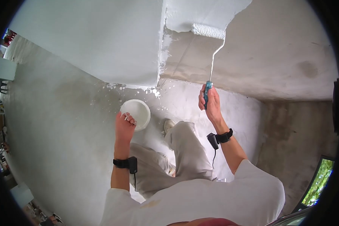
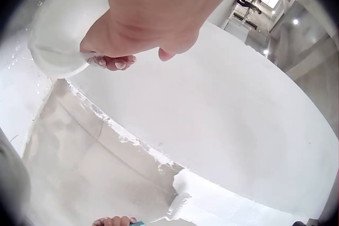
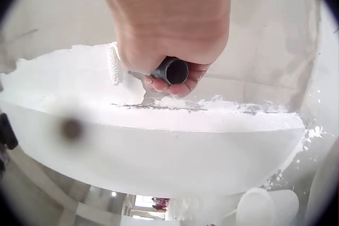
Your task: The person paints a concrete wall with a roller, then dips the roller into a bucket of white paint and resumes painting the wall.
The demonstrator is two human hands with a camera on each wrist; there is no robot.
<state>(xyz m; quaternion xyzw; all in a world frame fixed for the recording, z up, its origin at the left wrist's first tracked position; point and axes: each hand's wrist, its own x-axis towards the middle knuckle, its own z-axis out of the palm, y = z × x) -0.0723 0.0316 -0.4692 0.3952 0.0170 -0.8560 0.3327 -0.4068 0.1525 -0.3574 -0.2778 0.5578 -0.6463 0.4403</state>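
Observation:
In the head view my right hand (image 1: 211, 103) grips the blue handle of a paint roller (image 1: 209, 31). Its white, paint-loaded sleeve lies against the grey-brown wall (image 1: 199, 52), along the lower edge of a wet white patch (image 1: 207, 11). The right wrist view shows the handle's dark hollow end (image 3: 176, 71) poking out of the curled fingers. My left hand (image 1: 125, 126) holds a white bucket (image 1: 142, 109) at its near side, fingers curled in at the rim and smeared with white. Seen from the left wrist, the bucket (image 2: 63, 19) is partly hidden behind that hand.
A painted white wall section (image 1: 101, 34) juts out at the left and meets the grey-brown wall in a corner. White splashes (image 1: 154, 91) dot the floor below it. The person's shoe (image 1: 169, 125) stands right of the bucket. A screen (image 1: 319, 180) stands at the far right.

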